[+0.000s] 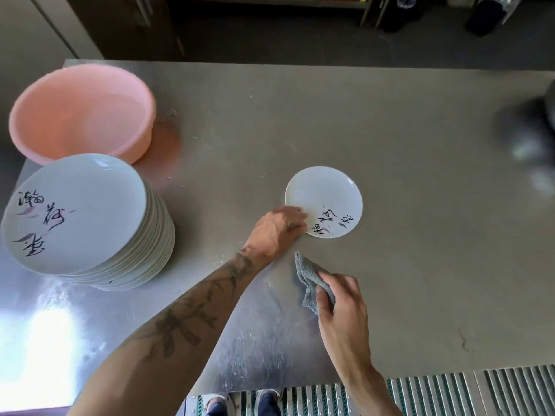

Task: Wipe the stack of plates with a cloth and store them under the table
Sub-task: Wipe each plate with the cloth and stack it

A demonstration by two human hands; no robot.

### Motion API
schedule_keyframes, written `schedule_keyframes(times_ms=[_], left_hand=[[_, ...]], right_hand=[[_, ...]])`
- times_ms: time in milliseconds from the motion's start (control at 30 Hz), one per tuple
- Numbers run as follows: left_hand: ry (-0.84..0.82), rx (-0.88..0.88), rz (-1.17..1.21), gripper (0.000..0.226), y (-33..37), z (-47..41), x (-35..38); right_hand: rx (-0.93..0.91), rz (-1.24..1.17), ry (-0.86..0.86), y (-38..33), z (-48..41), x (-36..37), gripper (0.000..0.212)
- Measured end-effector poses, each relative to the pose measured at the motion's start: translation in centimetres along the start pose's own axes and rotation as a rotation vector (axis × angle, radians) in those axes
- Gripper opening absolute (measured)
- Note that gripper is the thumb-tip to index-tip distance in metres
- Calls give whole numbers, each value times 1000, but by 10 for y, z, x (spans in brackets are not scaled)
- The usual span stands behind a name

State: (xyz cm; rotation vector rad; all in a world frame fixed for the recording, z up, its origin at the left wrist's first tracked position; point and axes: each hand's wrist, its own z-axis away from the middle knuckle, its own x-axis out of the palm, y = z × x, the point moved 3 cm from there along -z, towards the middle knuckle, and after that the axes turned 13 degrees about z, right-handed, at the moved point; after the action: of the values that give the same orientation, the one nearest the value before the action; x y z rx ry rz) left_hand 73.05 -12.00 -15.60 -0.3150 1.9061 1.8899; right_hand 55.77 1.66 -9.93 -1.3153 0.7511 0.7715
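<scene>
The left forearm [192, 319] is reaching toward 12 o'clock, the left hand [276, 232] pinching the rim of one plate [324, 193] lying mid-desk [420, 265], the right hand [342, 307] is gripping the cloth [306, 274] at its 6 o'clock, and the tall stack [81, 211] at 9 o'clock is waiting, so nearly everything seems left to do.

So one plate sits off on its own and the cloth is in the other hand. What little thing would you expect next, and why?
Probably the right hand brings the grey cloth forward onto the lone plate and starts wiping. The left hand holds that plate's near rim, which would steady it, and the cloth hangs just short of it, not touching.
</scene>
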Motion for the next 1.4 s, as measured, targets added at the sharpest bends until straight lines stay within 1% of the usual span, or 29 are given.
schedule_keyframes(times_ms=[100, 167, 233, 300, 367, 533, 600, 667, 733, 767, 867, 1033, 1233, 1400], left_hand=[[-7, 38, -3, 17, 8, 13, -8], [76, 29, 36, 21, 22, 30, -21], [223, -26, 112, 21, 41, 57, -38], [411, -123, 220, 19, 59, 94, -63], [577, -177, 290, 18, 72, 136, -94], [1035, -258, 212, 38, 88, 237, -195], [1140, -328, 116, 40, 84, 255, -231], [1147, -461, 61, 45, 70, 259, -259], [1091, -564, 22, 49, 56, 254, -279], [1046, -586, -7, 47, 51, 250, -286], [919, -615, -66, 37, 39, 239, -298], [849, -691, -17, 38, 25, 231, -301], [891, -689, 147, 49, 18, 230, -306], [900, -715, 162, 56, 19, 232, -306]], right_hand=[[-5, -15, -18, -3, 2, 2, 40], [-11, 0, -11, -4, 2, 3, 39], [-21, 26, 3, -6, 0, 2, 36], [-28, 30, 2, -11, -1, 2, 35], [-40, 31, 3, -17, -2, 2, 34], [-84, 22, -15, -35, -1, 4, 33], [-96, 23, -25, -42, 0, 6, 33], [-107, 34, -32, -48, 0, 9, 33], [-120, 52, -33, -52, 3, 12, 33], [-124, 62, -33, -54, 5, 14, 32], [-124, 95, -47, -54, 12, 17, 31], [-100, 100, -60, -54, 18, 13, 30], [-92, 103, -63, -56, 18, 0, 29], [-81, 100, -67, -54, 19, -12, 26]])
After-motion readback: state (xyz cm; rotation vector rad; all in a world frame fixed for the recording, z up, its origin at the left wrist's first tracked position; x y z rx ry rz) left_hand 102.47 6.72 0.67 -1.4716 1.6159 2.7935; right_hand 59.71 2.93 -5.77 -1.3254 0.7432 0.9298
